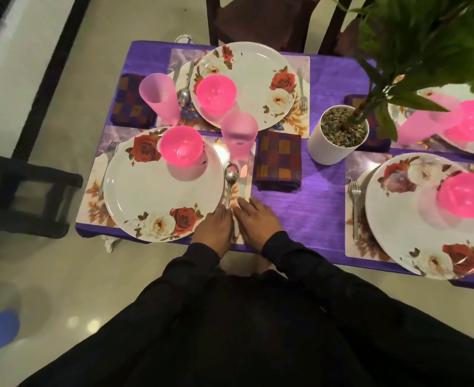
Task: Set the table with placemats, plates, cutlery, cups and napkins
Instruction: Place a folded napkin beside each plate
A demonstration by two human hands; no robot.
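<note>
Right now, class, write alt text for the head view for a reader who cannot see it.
Both hands, left hand and right hand, rest on cutlery beside a white rose-patterned plate on a purple-clothed table. A metal spoon, bright pink plastic bowl, pale pink tumbler and checked folded napkin complete that setting.

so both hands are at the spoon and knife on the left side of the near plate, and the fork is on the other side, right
Not quite. In the head view the left hand and right hand are at the spoon and knife on the right side of the near plate, not the left. The fork does lie on the other side.
</note>
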